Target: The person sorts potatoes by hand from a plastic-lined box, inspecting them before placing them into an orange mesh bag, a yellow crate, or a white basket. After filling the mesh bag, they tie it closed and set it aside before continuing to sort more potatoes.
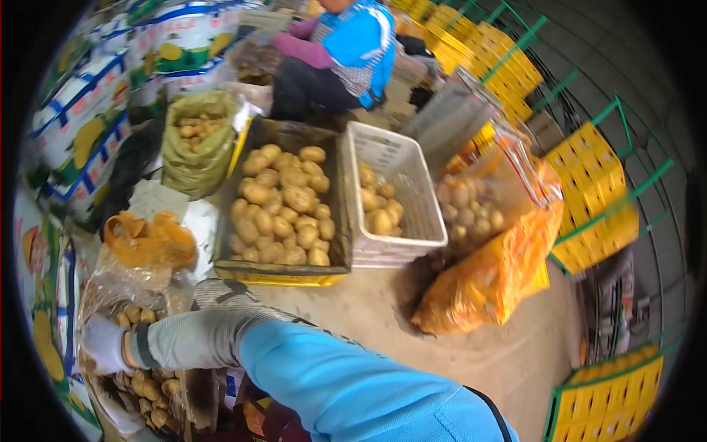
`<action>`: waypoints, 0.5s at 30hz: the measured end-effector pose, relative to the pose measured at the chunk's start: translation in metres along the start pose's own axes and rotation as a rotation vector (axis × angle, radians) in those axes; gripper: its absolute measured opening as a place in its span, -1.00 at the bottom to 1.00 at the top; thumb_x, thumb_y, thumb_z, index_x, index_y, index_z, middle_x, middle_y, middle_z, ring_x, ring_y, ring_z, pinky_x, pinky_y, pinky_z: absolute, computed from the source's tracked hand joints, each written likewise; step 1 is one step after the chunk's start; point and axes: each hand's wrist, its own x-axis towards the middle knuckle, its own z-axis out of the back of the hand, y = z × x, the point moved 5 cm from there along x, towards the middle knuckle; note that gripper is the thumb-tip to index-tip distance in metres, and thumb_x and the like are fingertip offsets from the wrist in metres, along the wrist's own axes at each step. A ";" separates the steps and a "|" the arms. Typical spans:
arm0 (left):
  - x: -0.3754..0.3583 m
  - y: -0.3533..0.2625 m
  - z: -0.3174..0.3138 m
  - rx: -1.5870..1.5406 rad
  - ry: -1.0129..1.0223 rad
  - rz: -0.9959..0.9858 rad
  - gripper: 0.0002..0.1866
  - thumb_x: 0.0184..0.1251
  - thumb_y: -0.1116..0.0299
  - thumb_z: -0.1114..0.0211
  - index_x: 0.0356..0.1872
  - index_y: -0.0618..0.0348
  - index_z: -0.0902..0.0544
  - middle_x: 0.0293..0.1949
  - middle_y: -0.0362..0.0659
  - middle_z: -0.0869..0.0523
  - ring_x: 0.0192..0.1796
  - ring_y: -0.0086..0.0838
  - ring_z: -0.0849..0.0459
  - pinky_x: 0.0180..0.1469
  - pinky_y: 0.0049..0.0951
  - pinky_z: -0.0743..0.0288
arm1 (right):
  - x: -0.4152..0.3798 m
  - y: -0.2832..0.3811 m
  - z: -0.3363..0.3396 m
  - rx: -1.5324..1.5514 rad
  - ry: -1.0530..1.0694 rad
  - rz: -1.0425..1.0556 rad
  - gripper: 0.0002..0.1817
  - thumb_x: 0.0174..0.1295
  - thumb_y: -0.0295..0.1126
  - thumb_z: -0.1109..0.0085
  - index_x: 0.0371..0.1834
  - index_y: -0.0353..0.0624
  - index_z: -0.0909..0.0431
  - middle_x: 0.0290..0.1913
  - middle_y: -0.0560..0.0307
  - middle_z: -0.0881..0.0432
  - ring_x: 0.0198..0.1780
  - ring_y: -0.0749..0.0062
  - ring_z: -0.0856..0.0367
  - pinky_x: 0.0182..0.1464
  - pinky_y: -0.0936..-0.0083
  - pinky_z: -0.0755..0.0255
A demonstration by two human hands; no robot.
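My right hand (107, 343), in a pale glove, reaches across to the far left, over a plastic-lined box (193, 398) of potatoes (151, 394). Its fingers point down at the box's left side and are not clear enough to show whether they grip anything. A blue sleeve with a grey striped cuff covers that arm. My left hand is not visible. Ahead stands a dark-lined yellow crate (294, 278) heaped with potatoes (283, 199). Beside it, a white plastic crate (412, 177) holds fewer potatoes (379, 202).
An orange mesh bag (486, 272) of potatoes leans right of the white crate. A green sack (193, 166) and crumpled orange bag (151, 239) lie left. Another person (346, 55) sits beyond. Yellow crates (589, 199) and green rails (618, 206) line the right; printed sacks (81, 136) the left.
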 end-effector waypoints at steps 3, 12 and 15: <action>-0.055 -0.016 -0.071 1.103 0.376 -0.711 -0.44 0.49 0.28 -0.08 0.45 0.23 -0.29 0.21 0.00 -0.57 0.24 -0.19 -0.53 0.29 -0.23 -0.42 | -0.004 -0.020 -0.010 -0.163 -0.034 0.065 -0.16 0.13 0.25 -0.08 0.01 -0.49 -0.53 -0.40 -0.07 -0.67 -0.30 0.01 -0.65 -0.08 0.22 -0.39; -0.092 0.006 -0.115 1.082 0.520 -0.642 -0.57 0.49 0.31 -0.11 0.27 0.32 -0.44 0.06 -0.07 -0.61 0.04 -0.34 -0.54 0.07 -0.40 -0.42 | -0.010 -0.038 0.006 -0.123 0.205 0.027 -0.48 0.03 0.10 -0.22 -0.31 -0.20 -0.75 -0.31 -0.03 -0.74 -0.21 0.00 -0.68 -0.10 0.14 -0.43; -0.068 0.015 -0.093 1.060 0.467 -0.581 -0.65 0.49 0.34 -0.11 0.18 0.32 -0.52 -0.04 -0.13 -0.65 -0.09 -0.45 -0.55 -0.07 -0.50 -0.43 | -0.012 -0.035 0.014 -0.095 0.111 -0.047 -0.54 -0.01 0.06 -0.24 -0.39 -0.17 -0.76 -0.30 -0.02 -0.73 -0.20 0.02 -0.68 -0.10 0.15 -0.44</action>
